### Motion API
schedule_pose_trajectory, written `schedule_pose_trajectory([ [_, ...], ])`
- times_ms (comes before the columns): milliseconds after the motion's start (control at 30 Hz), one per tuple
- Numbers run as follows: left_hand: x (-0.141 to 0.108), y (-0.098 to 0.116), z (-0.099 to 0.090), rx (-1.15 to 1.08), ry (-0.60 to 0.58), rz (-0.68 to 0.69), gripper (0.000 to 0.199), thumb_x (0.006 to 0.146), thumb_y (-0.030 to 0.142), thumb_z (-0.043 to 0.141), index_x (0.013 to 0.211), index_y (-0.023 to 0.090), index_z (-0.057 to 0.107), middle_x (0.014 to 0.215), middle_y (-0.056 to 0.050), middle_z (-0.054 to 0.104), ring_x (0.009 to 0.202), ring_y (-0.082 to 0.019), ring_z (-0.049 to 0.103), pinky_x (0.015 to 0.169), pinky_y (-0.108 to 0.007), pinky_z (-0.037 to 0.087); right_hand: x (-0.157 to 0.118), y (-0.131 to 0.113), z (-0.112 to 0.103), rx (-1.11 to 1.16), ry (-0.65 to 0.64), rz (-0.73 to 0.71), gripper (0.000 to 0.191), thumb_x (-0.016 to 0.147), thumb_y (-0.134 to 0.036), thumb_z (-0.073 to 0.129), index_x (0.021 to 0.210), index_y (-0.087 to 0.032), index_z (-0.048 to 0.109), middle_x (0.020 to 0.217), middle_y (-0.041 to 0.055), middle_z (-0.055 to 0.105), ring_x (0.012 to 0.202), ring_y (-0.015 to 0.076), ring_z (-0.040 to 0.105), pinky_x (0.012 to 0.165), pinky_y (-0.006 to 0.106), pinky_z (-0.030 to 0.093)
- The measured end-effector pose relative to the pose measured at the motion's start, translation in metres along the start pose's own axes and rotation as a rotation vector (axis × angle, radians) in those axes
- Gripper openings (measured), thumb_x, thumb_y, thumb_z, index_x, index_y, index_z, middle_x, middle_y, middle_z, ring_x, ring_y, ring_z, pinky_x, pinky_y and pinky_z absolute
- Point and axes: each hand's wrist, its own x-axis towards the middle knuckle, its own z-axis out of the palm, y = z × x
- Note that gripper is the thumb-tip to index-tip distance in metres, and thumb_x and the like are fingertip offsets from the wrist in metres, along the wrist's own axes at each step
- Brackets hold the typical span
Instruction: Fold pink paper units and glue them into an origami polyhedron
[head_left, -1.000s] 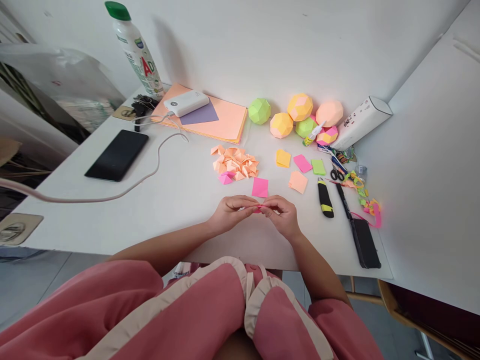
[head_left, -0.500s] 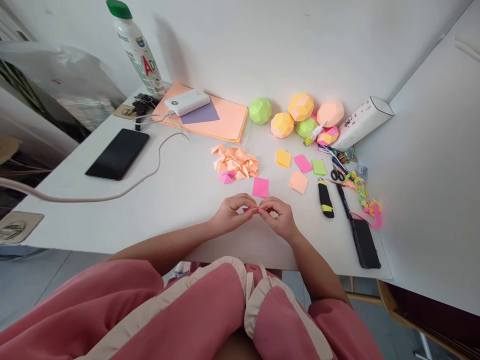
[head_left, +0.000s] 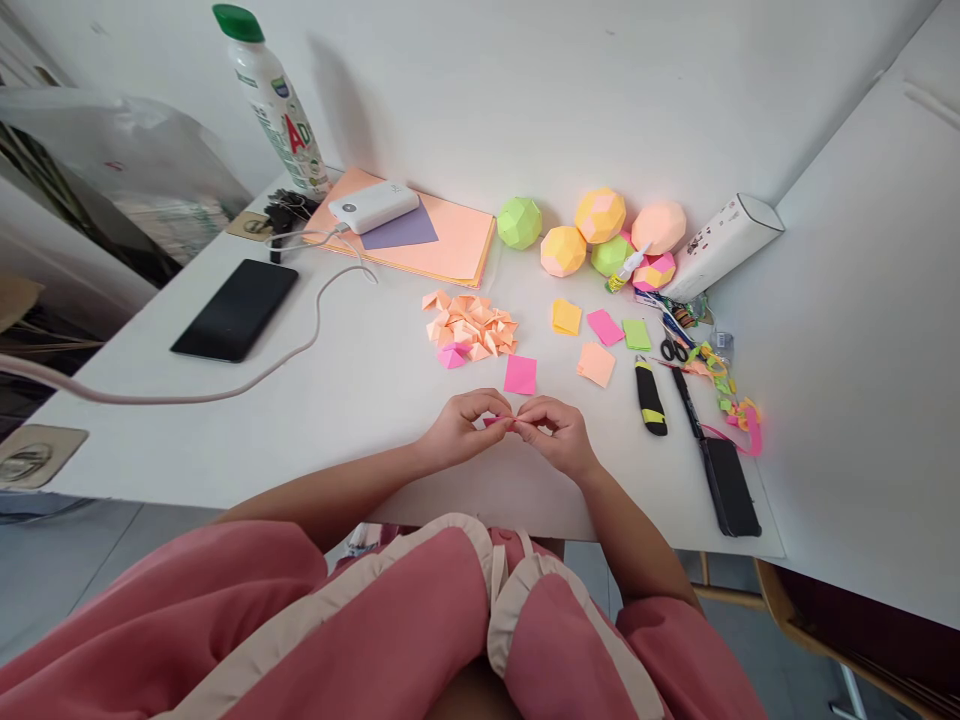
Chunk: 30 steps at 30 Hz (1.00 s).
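Between my two hands, close to the table's front edge, is a small folded piece of pink paper (head_left: 491,421). My left hand (head_left: 466,428) pinches it from the left, and my right hand (head_left: 556,432) pinches it from the right, fingertips nearly meeting. Most of the paper is hidden behind the fingers. Just beyond my hands lies a flat pink paper square (head_left: 520,375). Farther back is a heap of folded peach paper pieces (head_left: 472,325), with a folded pink piece (head_left: 452,355) at its near side.
Small paper stacks in yellow (head_left: 566,317), pink (head_left: 605,328), green (head_left: 637,334) and peach (head_left: 596,365) lie right of the heap. Several paper balls (head_left: 563,251) stand by the wall. A utility knife (head_left: 650,398), scissors (head_left: 673,350) and phones (head_left: 236,310) flank the work area.
Both hands keep their pinch on the pink paper with barely any movement. The rest of the table looks the same.
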Motion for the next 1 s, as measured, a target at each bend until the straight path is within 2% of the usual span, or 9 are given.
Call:
schedule_pose_trajectory([
  [300,0.001,-0.001,0.0,-0.299,-0.086,-0.155,0.018,0.08,0.032,0.059,0.072,0.016,0.061,0.077,-0.004,0.061,0.068,-0.013,0.057,0.063,-0.028,0.046,-0.001,0.005,0.001,0.344,-0.043,0.178,0.008,0.073,-0.021,0.069,0.067,-0.018,0.064,0.072,0.0008,0.06,0.059,0.0115,0.057,0.052,0.027,0.049],
  [467,0.002,0.0,-0.004,-0.32,-0.029,-0.195,0.018,0.079,0.031,0.061,0.072,0.015,0.061,0.077,-0.004,0.06,0.069,-0.013,0.056,0.065,-0.029,0.045,0.002,0.0,-0.004,0.439,0.01,0.245,0.011,0.072,-0.02,0.068,0.064,-0.017,0.06,0.066,-0.0016,0.06,0.053,0.011,0.058,0.052,0.028,0.05],
  [633,0.004,0.004,-0.006,-0.278,0.011,-0.309,0.022,0.079,0.036,0.06,0.069,0.016,0.056,0.067,-0.001,0.056,0.065,-0.012,0.052,0.064,-0.027,0.043,0.003,0.001,-0.009,0.442,0.049,0.269,0.013,0.073,-0.022,0.067,0.066,-0.017,0.057,0.065,-0.0018,0.059,0.052,0.0121,0.059,0.048,0.028,0.049],
  [733,0.005,0.006,-0.006,-0.257,0.08,-0.357,0.027,0.08,0.04,0.057,0.068,0.016,0.054,0.065,0.0,0.056,0.065,-0.012,0.052,0.064,-0.027,0.043,0.001,0.001,-0.009,0.272,0.145,0.163,0.01,0.077,-0.024,0.064,0.071,-0.018,0.058,0.071,0.0,0.061,0.054,0.0123,0.06,0.046,0.028,0.05],
  [833,0.005,0.006,-0.005,-0.258,0.008,-0.367,0.037,0.084,0.047,0.049,0.068,0.015,0.058,0.066,-0.003,0.058,0.065,-0.014,0.054,0.068,-0.029,0.045,-0.001,0.003,-0.007,-0.116,0.265,-0.129,0.002,0.078,-0.022,0.063,0.077,-0.02,0.063,0.078,0.0037,0.065,0.068,0.0157,0.064,0.055,0.03,0.054],
  [900,0.004,0.005,-0.004,-0.3,-0.089,-0.369,0.04,0.084,0.05,0.048,0.073,0.014,0.061,0.072,-0.005,0.062,0.068,-0.015,0.057,0.071,-0.031,0.047,-0.001,0.007,-0.005,-0.336,0.24,-0.324,0.004,0.079,-0.02,0.063,0.081,-0.022,0.065,0.083,0.0057,0.068,0.077,0.0175,0.065,0.064,0.033,0.057],
  [1000,0.004,0.002,-0.002,-0.334,-0.082,-0.369,0.037,0.081,0.05,0.054,0.075,0.014,0.061,0.074,-0.005,0.063,0.07,-0.014,0.057,0.074,-0.032,0.047,-0.001,0.013,-0.003,-0.446,0.123,-0.454,0.011,0.082,-0.018,0.059,0.088,-0.024,0.066,0.092,0.0072,0.068,0.081,0.0181,0.066,0.072,0.035,0.057],
])
